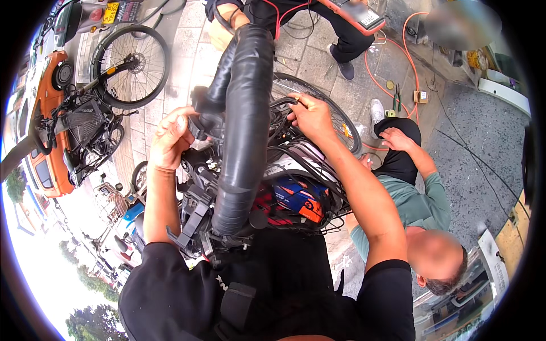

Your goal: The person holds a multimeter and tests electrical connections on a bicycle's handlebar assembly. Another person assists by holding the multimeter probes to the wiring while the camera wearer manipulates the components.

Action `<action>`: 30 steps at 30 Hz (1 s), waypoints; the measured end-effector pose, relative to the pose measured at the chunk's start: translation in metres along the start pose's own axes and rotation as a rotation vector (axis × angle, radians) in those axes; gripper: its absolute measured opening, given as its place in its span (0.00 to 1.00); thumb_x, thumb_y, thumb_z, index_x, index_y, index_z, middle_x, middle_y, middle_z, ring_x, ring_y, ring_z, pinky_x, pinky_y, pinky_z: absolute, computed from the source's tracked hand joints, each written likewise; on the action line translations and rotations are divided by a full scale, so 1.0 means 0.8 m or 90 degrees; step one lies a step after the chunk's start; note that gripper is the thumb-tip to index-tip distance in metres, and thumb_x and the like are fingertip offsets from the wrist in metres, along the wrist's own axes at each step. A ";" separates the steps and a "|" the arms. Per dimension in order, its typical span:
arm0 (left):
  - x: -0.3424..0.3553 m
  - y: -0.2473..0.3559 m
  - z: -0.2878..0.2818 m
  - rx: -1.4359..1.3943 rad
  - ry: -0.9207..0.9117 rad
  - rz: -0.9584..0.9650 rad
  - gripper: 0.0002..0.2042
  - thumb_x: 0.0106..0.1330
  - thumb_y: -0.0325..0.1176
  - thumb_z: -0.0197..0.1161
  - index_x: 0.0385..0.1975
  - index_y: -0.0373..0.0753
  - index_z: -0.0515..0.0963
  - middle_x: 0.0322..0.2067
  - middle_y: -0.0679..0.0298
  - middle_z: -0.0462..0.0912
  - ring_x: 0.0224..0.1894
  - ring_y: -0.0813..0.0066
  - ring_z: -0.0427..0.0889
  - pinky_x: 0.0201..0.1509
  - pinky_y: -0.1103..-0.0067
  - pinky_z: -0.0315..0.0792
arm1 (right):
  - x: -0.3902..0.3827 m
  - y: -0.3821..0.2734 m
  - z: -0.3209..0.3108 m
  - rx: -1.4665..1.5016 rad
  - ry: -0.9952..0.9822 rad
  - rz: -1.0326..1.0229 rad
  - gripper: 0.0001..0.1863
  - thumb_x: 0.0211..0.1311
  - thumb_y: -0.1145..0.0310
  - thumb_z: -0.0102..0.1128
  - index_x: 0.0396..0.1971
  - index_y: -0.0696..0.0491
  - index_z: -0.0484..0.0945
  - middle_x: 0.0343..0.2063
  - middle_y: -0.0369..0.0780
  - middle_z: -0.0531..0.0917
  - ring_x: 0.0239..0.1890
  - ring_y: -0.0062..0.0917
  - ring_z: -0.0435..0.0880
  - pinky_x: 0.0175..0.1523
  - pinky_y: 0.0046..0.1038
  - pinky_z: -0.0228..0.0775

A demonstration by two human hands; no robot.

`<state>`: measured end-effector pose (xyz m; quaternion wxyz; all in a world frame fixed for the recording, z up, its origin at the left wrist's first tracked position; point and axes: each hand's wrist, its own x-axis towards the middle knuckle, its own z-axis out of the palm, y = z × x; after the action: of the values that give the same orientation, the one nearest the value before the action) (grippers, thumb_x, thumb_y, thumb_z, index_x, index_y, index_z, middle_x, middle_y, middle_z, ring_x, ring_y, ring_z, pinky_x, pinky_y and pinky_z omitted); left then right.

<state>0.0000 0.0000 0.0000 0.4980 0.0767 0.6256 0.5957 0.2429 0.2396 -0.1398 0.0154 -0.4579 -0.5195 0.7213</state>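
Observation:
A thick tube wrapped in glossy black tape (245, 119) rises through the middle of the view and hides part of what lies behind it. On its left, my left hand (170, 136) is closed, with thumb and fingers at a black plastic part (197, 126). My right hand (311, 116) pinches a black cable (281, 103) on the other side; a small yellowish bit shows at the fingertips. Below it runs a bundle of black cables (304, 156) beside a blue-and-orange package (301, 196). Black clamps and brackets (196, 213) crowd the area below my left hand.
A co-worker in a green shirt (412, 196) sits at the right, one hand on a knee. Another person in dark trousers (341, 42) is at the far side near a red meter (355, 16). Orange hose (406, 48) and pliers (397, 98) lie on the ground. A bicycle (129, 65) stands left.

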 end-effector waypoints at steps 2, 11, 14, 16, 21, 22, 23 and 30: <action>-0.006 0.009 -0.009 0.032 0.027 -0.006 0.23 0.73 0.49 0.72 0.57 0.37 0.84 0.40 0.69 0.88 0.25 0.86 0.76 0.29 0.84 0.66 | -0.001 0.000 0.012 0.037 0.001 -0.023 0.17 0.74 0.75 0.62 0.59 0.60 0.85 0.40 0.37 0.90 0.32 0.17 0.87 0.38 0.22 0.83; 0.025 -0.004 0.004 -0.105 -0.034 -0.041 0.21 0.74 0.42 0.71 0.59 0.36 0.82 0.47 0.62 0.90 0.41 0.72 0.89 0.47 0.76 0.83 | 0.004 0.005 -0.008 -0.002 0.003 0.013 0.16 0.75 0.72 0.61 0.58 0.60 0.84 0.39 0.37 0.90 0.32 0.18 0.87 0.37 0.23 0.81; 0.079 -0.038 -0.025 -0.079 -0.057 -0.093 0.18 0.74 0.35 0.70 0.59 0.36 0.82 0.50 0.60 0.90 0.53 0.66 0.90 0.56 0.68 0.86 | 0.006 -0.009 -0.023 0.092 -0.014 0.079 0.17 0.76 0.70 0.60 0.58 0.60 0.83 0.39 0.38 0.89 0.34 0.20 0.87 0.37 0.23 0.81; 0.125 -0.046 -0.022 0.165 -0.183 -0.060 0.19 0.73 0.33 0.70 0.61 0.36 0.80 0.53 0.59 0.89 0.55 0.68 0.88 0.57 0.69 0.86 | 0.008 -0.011 -0.029 0.108 -0.021 0.104 0.17 0.76 0.70 0.59 0.59 0.61 0.82 0.41 0.40 0.88 0.35 0.22 0.88 0.38 0.24 0.82; 0.175 -0.089 0.087 0.203 -0.381 -0.042 0.28 0.77 0.30 0.67 0.74 0.32 0.68 0.62 0.56 0.84 0.50 0.78 0.86 0.51 0.79 0.82 | 0.005 -0.021 -0.030 0.303 -0.067 0.088 0.24 0.75 0.75 0.59 0.67 0.64 0.72 0.45 0.45 0.87 0.43 0.28 0.90 0.46 0.26 0.85; 0.179 -0.090 0.101 0.170 -0.385 -0.066 0.29 0.77 0.30 0.67 0.75 0.33 0.66 0.64 0.56 0.82 0.51 0.79 0.85 0.50 0.80 0.81 | 0.004 -0.019 -0.027 0.313 -0.069 0.063 0.23 0.72 0.78 0.61 0.65 0.65 0.74 0.47 0.46 0.88 0.40 0.26 0.90 0.47 0.26 0.85; 0.180 -0.087 0.105 0.133 -0.419 -0.128 0.29 0.77 0.30 0.66 0.75 0.33 0.66 0.65 0.56 0.81 0.51 0.79 0.85 0.49 0.81 0.81 | 0.002 -0.018 -0.024 0.281 -0.080 0.040 0.22 0.72 0.78 0.61 0.64 0.65 0.74 0.46 0.46 0.88 0.40 0.26 0.90 0.47 0.26 0.84; 0.195 -0.089 0.141 0.187 -0.523 -0.263 0.30 0.77 0.27 0.66 0.77 0.37 0.65 0.46 0.67 0.87 0.39 0.81 0.87 0.41 0.83 0.80 | -0.009 -0.047 -0.008 0.123 -0.050 -0.024 0.12 0.72 0.77 0.66 0.50 0.68 0.84 0.39 0.42 0.90 0.40 0.23 0.88 0.48 0.28 0.82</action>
<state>0.0392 0.1636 -0.1182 0.7955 0.2495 0.4569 0.3102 0.2342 0.2578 -0.1067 0.0527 -0.4161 -0.4559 0.7850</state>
